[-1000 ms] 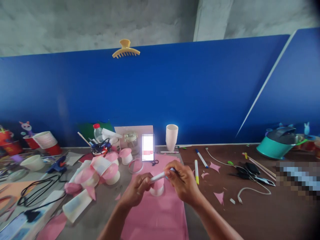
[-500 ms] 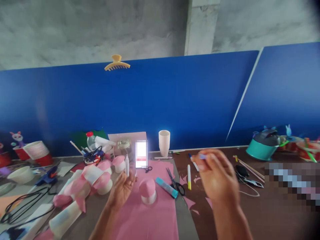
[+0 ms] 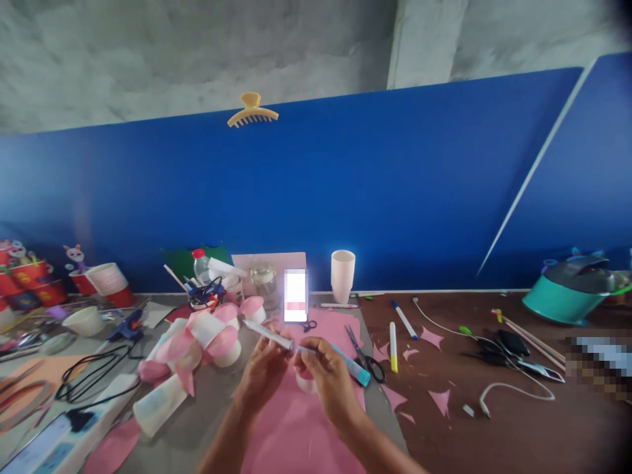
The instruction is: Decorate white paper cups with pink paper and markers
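My left hand (image 3: 263, 368) is closed on a slim white marker (image 3: 269, 334), which slants across the fingers with a purplish end to the right. Pinched in my right hand (image 3: 328, 375) is a small lilac cap (image 3: 307, 351), close to that end of the marker; whether they touch I cannot tell. Beneath the hands, a small pink-and-white paper cup piece (image 3: 307, 384) is mostly covered, standing on a pink sheet (image 3: 303, 441). A blue glue stick (image 3: 359, 372) and dark-handled scissors (image 3: 372, 365) lie just right of my right hand.
Behind stand a lit phone (image 3: 295, 296) and stacked white cups (image 3: 342, 273). Pink-and-white cup pieces (image 3: 197, 342) crowd the left, near a glue gun (image 3: 129, 329) and cable. On the right lie a yellow-capped marker (image 3: 394, 345), pink scraps (image 3: 439, 401) and a white cord (image 3: 518, 388).
My right hand has come left and down with the cap, meeting the left hand over the pink sheet. The marker has tipped from upright to slanting. The view has shifted left.
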Tool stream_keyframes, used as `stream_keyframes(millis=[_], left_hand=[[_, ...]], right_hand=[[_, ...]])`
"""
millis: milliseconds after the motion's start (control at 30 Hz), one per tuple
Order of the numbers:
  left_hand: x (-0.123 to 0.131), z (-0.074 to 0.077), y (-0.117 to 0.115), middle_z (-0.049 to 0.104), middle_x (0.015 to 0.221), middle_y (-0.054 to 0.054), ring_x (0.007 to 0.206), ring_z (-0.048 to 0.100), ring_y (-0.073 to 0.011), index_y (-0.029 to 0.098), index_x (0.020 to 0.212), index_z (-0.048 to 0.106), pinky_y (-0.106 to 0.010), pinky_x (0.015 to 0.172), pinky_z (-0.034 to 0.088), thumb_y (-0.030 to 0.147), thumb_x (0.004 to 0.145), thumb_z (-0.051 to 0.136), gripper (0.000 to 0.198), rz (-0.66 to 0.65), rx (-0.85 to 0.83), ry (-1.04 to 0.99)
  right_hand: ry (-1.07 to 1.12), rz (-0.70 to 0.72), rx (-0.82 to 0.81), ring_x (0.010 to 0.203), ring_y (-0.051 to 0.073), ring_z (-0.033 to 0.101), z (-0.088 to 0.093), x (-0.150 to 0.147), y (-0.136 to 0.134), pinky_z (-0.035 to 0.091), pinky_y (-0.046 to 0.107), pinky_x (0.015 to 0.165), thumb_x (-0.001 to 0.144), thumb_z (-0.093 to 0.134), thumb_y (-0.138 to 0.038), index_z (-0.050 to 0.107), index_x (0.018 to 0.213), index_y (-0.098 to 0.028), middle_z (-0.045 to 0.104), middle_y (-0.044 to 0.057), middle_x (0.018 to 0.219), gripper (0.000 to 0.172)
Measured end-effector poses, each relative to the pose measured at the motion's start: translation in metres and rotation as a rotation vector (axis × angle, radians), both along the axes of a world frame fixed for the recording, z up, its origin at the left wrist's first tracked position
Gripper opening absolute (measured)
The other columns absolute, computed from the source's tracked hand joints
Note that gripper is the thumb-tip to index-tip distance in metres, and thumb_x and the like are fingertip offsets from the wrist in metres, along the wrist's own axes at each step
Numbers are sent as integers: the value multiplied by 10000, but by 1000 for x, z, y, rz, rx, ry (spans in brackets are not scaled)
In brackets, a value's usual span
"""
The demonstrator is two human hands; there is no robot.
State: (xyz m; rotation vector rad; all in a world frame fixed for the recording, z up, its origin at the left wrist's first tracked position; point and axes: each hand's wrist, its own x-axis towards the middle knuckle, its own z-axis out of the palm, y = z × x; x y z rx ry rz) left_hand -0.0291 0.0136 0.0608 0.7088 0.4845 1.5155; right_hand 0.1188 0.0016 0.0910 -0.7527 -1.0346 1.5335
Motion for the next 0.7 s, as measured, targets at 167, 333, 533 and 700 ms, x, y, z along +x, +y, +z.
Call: stream_keyframes(millis=[167, 333, 533, 700], left_hand=[[8, 3, -3, 747, 885, 25, 658, 657, -132, 224, 945, 661, -278, 628, 531, 278, 759, 886, 296, -64, -8, -47], [12, 5, -4, 747, 875, 23, 636, 664, -125, 212, 955, 665, -267, 616, 537, 250, 780, 871, 273, -78, 6, -83], [14, 2, -4, 790, 886, 9, 580, 637, -90, 218, 943, 712, -242, 622, 536, 244, 732, 914, 293, 8, -43, -59], [15, -3, -2, 789, 843, 13, 635, 687, -102, 208, 921, 721, -218, 637, 544, 274, 709, 927, 302, 62, -48, -20]], right_hand=[[-27, -35, 28, 665, 183, 617, -1, -2, -1, 498, 309, 682, 743, 776, -535, 691, 868, -190, 688, 28, 689, 377], [-30, -65, 39, 678, 183, 623, -10, -6, -1, 511, 314, 714, 765, 749, -502, 689, 865, -188, 688, 27, 685, 335], [-41, -76, 84, 667, 177, 637, -9, -6, -2, 526, 299, 697, 805, 719, -465, 693, 859, -193, 706, 31, 699, 279], [-155, -127, 203, 696, 186, 678, -14, -5, -4, 557, 297, 702, 892, 635, -410, 700, 897, -192, 724, 45, 738, 227]])
